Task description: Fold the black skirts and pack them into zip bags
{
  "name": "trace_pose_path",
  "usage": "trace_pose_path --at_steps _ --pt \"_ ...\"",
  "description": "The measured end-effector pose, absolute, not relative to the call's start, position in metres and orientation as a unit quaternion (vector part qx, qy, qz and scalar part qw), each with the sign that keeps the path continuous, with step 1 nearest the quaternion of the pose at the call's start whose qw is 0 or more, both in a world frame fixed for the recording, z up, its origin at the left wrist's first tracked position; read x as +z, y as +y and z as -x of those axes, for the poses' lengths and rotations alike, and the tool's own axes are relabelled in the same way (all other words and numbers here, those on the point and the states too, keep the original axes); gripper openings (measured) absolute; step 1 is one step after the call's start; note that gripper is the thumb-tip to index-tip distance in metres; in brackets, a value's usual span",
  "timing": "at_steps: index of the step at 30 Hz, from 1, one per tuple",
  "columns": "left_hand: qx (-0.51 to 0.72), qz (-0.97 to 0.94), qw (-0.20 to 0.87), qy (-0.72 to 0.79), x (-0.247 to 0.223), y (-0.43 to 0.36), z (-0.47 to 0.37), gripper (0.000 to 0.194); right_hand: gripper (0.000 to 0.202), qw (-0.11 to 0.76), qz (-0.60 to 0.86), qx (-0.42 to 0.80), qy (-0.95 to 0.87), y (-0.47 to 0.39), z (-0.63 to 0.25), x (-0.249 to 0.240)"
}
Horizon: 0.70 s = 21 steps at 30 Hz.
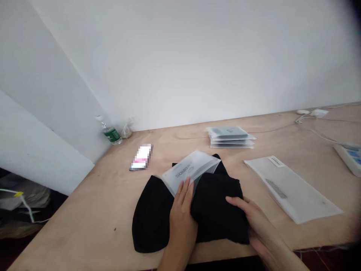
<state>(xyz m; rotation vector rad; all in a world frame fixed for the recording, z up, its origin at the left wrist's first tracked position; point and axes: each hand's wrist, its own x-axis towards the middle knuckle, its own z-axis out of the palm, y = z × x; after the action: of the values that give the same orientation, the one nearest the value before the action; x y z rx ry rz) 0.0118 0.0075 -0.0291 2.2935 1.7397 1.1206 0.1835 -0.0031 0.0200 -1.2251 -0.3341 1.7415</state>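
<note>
Black folded fabric (216,207), its garment kind not clear, lies in front of me near the table edge, with a rounded part spread to the left. A frosted plastic bag (188,167) with dark lettering rests on top of it, at a slant. My left hand (183,218) lies with straight fingers over the bag's near edge, beside the fold. On the right side of the fold, my right hand (255,220) grips the fabric, thumb on top and the other fingers mostly hidden beneath. Whether any fabric sits inside the bag I cannot tell.
A stack of filled frosted bags (229,137) stands toward the wall. Flat frosted bags (296,192) lie at right. A phone (141,157) and a green-labelled bottle (111,133) are at left. Cables (313,130) and a white device (349,158) sit far right.
</note>
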Motion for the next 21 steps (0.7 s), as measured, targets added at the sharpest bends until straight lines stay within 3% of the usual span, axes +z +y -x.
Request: trace_pose_path --at_steps 6,9,16,21 --pt "0.354 -0.738 0.034 0.573 -0.024 0.004 -0.025 0.067 0.060 0.607 0.451 0.642 -0.128 0.010 -0.178 0.005" --pt "0.343 -0.747 0.040 0.568 -0.025 0.005 -0.031 0.073 0.063 0.589 0.436 0.665 -0.143 0.012 -0.179 -0.004" --pt "0.312 -0.778 0.049 0.543 -0.026 0.004 -0.041 0.080 0.056 0.625 0.399 0.667 -0.078 0.017 -0.162 -0.003" --pt "0.291 -0.798 0.050 0.525 -0.021 0.000 -0.044 0.081 0.035 0.605 0.382 0.698 -0.008 0.021 -0.148 -0.003"
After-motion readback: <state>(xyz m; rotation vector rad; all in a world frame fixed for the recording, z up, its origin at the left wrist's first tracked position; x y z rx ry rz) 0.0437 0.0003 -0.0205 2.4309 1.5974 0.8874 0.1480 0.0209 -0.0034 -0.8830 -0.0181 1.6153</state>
